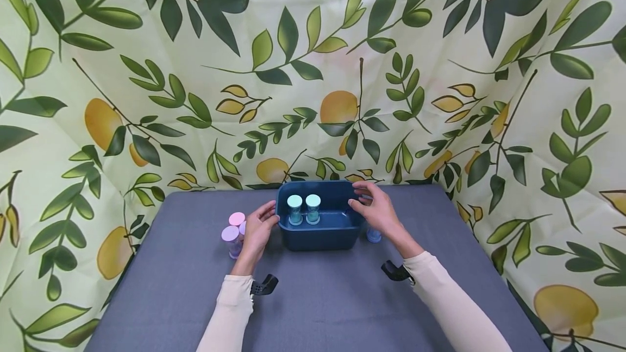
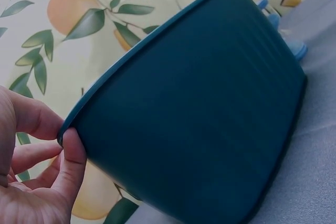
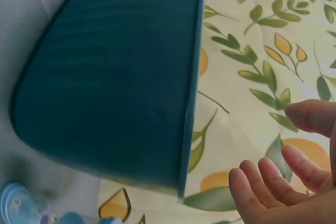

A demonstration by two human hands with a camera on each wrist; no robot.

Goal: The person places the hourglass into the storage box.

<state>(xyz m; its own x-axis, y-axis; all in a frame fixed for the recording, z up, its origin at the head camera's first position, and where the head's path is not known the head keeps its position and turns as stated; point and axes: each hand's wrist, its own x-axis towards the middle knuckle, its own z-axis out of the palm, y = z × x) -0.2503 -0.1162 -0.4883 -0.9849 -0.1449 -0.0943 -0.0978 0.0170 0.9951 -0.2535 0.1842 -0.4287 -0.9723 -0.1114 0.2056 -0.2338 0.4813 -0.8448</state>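
A dark blue rectangular bin [image 1: 320, 239] stands on the table with two mint-capped sand timers, a left one [image 1: 295, 211] and a right one [image 1: 313, 209], upright inside it. My left hand [image 1: 259, 230] pinches the rim at the bin's left side; the left wrist view has thumb and fingers [image 2: 71, 166] on either side of that edge. Over the right end of the bin hovers my right hand [image 1: 379, 208], fingers spread and loosely bent. In the right wrist view this hand [image 3: 289, 182] is apart from the rim and holds nothing.
Left of the bin, beside my left hand, stand pink [image 1: 237, 219] and purple [image 1: 231, 239] sand timers, partly hidden. A blue sand timer [image 1: 374, 235] is right of the bin, below my right hand. Behind the grey table [image 1: 313, 297] hangs a lemon-print cloth [image 1: 303, 118].
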